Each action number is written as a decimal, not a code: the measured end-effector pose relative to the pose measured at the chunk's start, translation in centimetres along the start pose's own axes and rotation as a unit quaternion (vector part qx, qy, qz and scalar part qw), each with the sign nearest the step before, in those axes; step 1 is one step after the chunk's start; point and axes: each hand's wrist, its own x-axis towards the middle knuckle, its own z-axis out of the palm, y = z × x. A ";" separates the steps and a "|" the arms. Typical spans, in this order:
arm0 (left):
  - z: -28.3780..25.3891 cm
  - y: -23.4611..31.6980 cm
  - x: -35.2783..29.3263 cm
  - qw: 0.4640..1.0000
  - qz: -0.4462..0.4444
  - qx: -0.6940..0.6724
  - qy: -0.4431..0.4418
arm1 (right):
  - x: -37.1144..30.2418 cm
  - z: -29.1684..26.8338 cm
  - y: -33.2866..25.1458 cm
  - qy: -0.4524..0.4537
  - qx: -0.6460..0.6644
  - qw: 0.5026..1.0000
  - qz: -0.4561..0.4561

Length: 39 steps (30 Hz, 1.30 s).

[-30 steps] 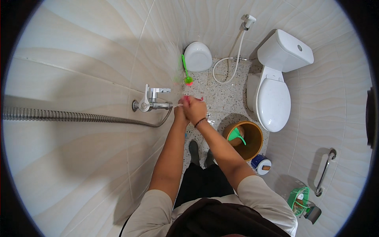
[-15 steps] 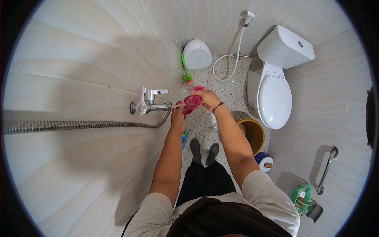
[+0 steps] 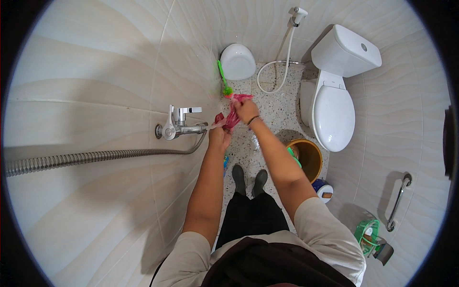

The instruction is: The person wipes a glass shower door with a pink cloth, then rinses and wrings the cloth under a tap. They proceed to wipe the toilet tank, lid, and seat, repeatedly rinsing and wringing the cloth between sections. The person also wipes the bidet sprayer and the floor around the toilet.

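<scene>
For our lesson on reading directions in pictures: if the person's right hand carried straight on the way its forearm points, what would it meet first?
The right hand already grips the pink cloth. Past that, its line runs up the picture toward the green brush leaning at the wall, then the white basin. The brush looks likely to come first, though depth is hard to judge.

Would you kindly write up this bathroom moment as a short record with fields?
Left hand: grips one end of the red cloth at the tap
Right hand: holds the cloth's other end
Water: thin stream from the spout onto the cloth
Floor: yellow bucket, green brush, white basin
Beside: toilet, lid closed
</scene>
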 end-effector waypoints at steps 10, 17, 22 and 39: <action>2.2 1.3 -2.4 0.997 -0.027 -0.030 -0.068 | -5.7 -1.7 0.4 -0.074 0.264 0.946 -0.173; 0.3 -0.3 0.4 0.956 -0.255 -0.076 -0.124 | -10.2 -1.3 -0.3 0.033 0.156 0.955 -0.251; -2.8 -0.6 3.5 0.938 -0.247 -0.075 -0.230 | -10.4 -3.9 -2.4 -0.008 0.221 0.957 -0.187; 3.4 -2.6 -1.4 0.959 -0.188 -0.197 -0.078 | -13.9 -13.2 -15.3 0.119 0.133 0.902 -0.394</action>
